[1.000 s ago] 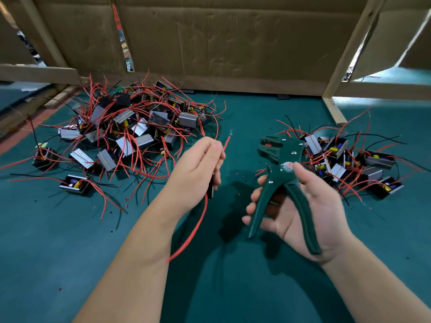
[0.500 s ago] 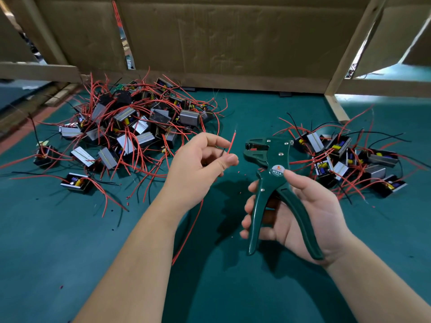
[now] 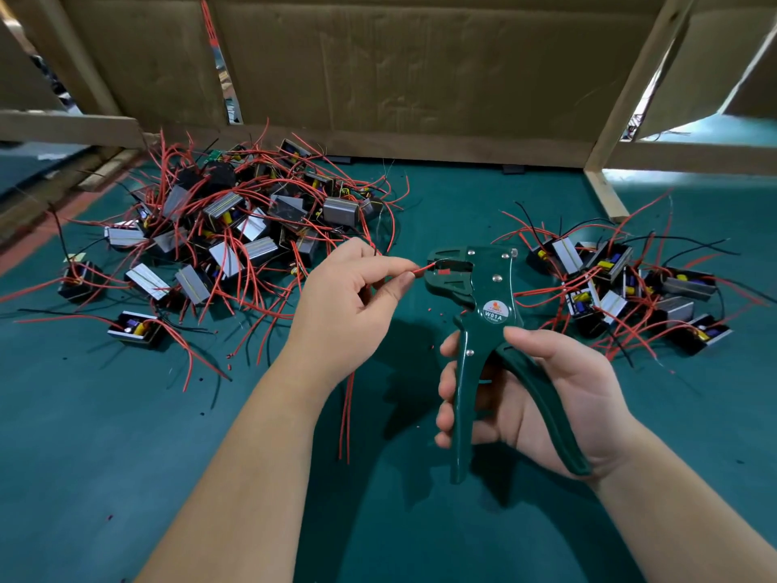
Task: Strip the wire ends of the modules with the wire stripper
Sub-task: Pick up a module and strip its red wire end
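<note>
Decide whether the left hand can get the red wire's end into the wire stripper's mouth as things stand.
Probably yes: the left hand pinches the red wire, its tip right at the mouth of the wire stripper, nothing between them.

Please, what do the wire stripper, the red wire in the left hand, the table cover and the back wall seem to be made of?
Wire stripper: glossy dark green body, painted metal or hard plastic; silver rivets look like metal. Red wire: smooth bendable coating, probably plastic. Table cover: matte teal, perhaps felt or rubber. Back wall: dull brown creased sheets, most likely cardboard.
</note>
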### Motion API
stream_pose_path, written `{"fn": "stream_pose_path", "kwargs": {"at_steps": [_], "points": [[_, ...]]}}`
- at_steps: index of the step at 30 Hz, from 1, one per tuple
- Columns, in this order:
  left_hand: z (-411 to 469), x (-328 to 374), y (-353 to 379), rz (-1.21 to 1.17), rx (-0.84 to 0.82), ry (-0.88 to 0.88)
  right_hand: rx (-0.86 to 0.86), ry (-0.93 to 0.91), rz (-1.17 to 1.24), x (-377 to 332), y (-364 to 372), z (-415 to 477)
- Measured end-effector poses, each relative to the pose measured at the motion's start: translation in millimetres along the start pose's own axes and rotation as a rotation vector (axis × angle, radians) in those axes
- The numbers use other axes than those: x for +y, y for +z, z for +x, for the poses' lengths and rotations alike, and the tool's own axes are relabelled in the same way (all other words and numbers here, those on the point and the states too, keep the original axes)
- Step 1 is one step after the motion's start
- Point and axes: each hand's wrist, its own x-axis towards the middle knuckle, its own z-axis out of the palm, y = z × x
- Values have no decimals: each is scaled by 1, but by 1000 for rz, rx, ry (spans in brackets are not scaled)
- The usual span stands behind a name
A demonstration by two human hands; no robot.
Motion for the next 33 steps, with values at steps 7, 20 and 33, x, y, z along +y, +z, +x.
{"fn": "stream_pose_path", "kwargs": {"at_steps": [7,20,33], "points": [[1,-2,0,92,28,74,13,-7,-43,2,0,-1],[1,-2,4,83,57,112,72,-42,-121,2,2,-1],[1,-1,2,202,30,141,229,-66,-189,7,8,0]]}}
